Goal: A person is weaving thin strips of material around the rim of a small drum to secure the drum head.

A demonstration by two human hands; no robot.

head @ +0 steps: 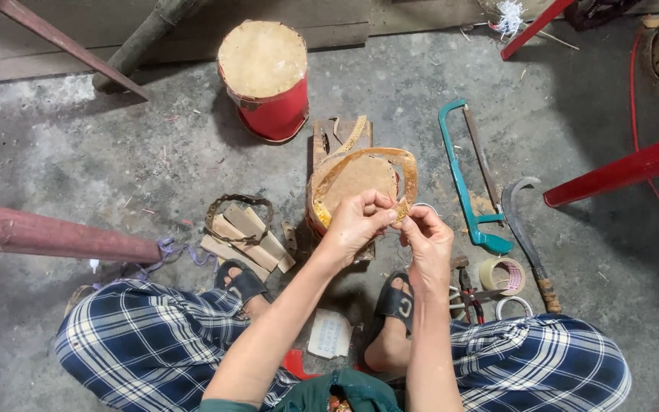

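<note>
Left hand (356,223) and right hand (425,240): fingers of both pinch the tan strip (406,179) looped over the small drum (354,187), frame centre on concrete floor (116,160). Hacksaw (463,179) at 3 o'clock; red drum (265,76) at 11.

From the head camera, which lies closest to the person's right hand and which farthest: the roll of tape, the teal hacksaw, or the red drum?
1. Roll of tape: on the floor just to the right of the right hand.
2. Teal hacksaw: farther up and to the right, beside the sickle.
3. Red drum: farthest, up and to the left near the wall.
</note>
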